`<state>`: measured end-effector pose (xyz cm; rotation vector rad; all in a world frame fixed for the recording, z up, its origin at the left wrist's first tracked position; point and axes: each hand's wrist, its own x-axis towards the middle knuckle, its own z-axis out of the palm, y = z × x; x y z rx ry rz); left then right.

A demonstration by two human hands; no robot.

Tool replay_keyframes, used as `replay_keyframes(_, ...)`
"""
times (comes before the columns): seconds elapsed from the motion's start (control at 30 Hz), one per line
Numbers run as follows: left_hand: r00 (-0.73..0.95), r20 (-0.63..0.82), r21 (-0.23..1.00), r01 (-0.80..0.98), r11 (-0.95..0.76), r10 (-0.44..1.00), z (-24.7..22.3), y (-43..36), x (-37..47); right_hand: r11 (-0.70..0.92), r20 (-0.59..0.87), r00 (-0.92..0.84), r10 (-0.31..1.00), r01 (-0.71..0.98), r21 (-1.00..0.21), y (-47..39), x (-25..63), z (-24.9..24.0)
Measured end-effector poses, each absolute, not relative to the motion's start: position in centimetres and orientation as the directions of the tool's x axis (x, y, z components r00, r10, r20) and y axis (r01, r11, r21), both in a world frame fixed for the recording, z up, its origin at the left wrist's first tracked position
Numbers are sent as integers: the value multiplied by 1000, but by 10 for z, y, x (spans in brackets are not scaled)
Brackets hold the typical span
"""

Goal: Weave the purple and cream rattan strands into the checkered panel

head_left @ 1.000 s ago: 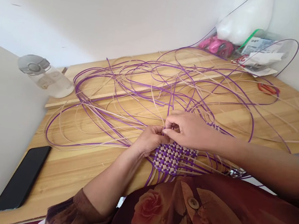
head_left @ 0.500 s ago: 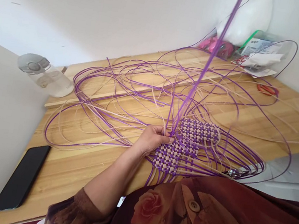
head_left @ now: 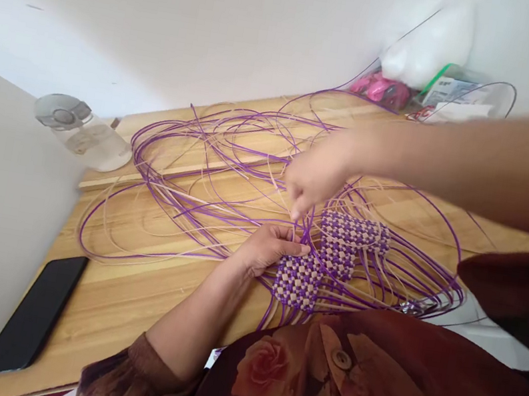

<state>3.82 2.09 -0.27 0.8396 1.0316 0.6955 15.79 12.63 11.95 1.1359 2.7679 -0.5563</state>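
A checkered piece woven from purple and beige cords (head_left: 298,283) lies near the table's front edge, long strands spreading from its sides. My left hand (head_left: 269,246) pinches the weave at its upper left edge, thumb on top, where purple strands come out. Just above it, my right hand (head_left: 316,173) reaches in from the right with fingers curled and pointing down at those strands. It is blurred by motion; whether a strand sits in its fingers is hard to see. Loose purple and beige cords (head_left: 147,172) loop across the table behind both hands.
A black phone (head_left: 32,315) lies at the table's left. A clear bottle with a grey lid (head_left: 85,133) lies at the back left. Bags, one with pink contents (head_left: 379,89), stand by the wall at back right. A metal clip (head_left: 416,306) holds strands at the right.
My right hand has come into view from the right, down to the weave's upper edge. The tall purple strand that was pulled taut upward no longer stretches up. My left hand stays put.
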Motion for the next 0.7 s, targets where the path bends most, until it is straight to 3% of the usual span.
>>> replay_keyframes(0.07,369,-438,848,-133,514,819,-2,21,38,772,-448,-795,409,563,-294,122,159,117)
replay_keyframes(0.13,371,-442,840,-148,522,817,-2,21,39,804,-493,-833,250,463,-375,117,164,110)
replay_keyframes(0.23,329,-439,846,-161,508,836,-3,19,40,816,-305,-925,226,350,-459,112,170,94)
replay_keyframes(0.37,277,-332,881,-250,401,902,-6,18,42,881,-90,-984,154,178,-437,106,167,72)
replay_keyframes(0.7,295,-447,769,-356,531,844,-1,23,39,826,33,-990,136,95,-555,115,163,50)
